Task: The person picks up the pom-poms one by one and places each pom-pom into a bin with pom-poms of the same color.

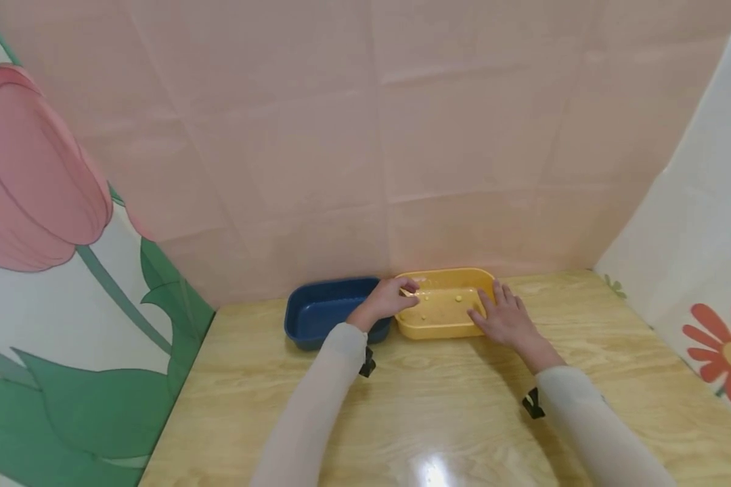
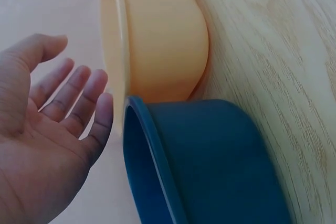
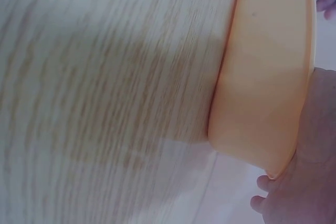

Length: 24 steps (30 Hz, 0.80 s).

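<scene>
A yellow plastic tub (image 1: 441, 331) stands at the back of the table, with several small yellow bits (image 1: 459, 298) on its floor. Directly left of it is a blue tub (image 1: 301, 328) of similar shape; no contents show inside. My left hand (image 1: 390, 297) hovers where the two tubs meet, palm turned toward the yellow one, its fingers loosely bent with nothing between them in the left wrist view. Over the yellow tub's right end lies my right hand (image 1: 507, 319), fingers spread straight across the rim and thumb toward the inside.
The tubs sit on a light wood-grain table (image 1: 438, 406) close against a pink cloth backdrop (image 1: 292, 169). Flower-printed panels (image 1: 694, 270) flank the table on both sides. A black strap piece (image 1: 533, 404) hangs under each wrist.
</scene>
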Available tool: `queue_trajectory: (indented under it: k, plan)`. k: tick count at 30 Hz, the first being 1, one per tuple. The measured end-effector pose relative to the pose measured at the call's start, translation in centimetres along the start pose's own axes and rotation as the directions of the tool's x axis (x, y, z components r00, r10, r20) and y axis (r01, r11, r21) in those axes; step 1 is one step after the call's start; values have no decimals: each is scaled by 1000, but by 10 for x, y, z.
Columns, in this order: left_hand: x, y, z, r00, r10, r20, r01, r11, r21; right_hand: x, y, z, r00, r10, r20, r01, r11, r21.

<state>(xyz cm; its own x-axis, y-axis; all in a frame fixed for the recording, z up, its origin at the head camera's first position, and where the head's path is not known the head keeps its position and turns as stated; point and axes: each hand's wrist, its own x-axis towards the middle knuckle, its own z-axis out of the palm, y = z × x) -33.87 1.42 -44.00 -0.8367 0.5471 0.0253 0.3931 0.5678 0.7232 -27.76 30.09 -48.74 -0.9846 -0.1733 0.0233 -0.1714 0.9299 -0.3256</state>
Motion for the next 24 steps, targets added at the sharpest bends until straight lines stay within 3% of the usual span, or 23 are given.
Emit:
queue_trajectory:
  k: [9,15,24]
  plan:
    - [-12,7,-11,1000,-3,24,2,1000,20,3,6,-3,999,0,-44,-1,1000,-26]
    - [-17,8,-14,999,28,19,-30,997,66,8,8,-9,999,-1,-55,-1,1000,-31]
    - [-41,1,-14,998,69,-1,-68,985,157,5,8,-7,996,-10,-88,7,999,-34]
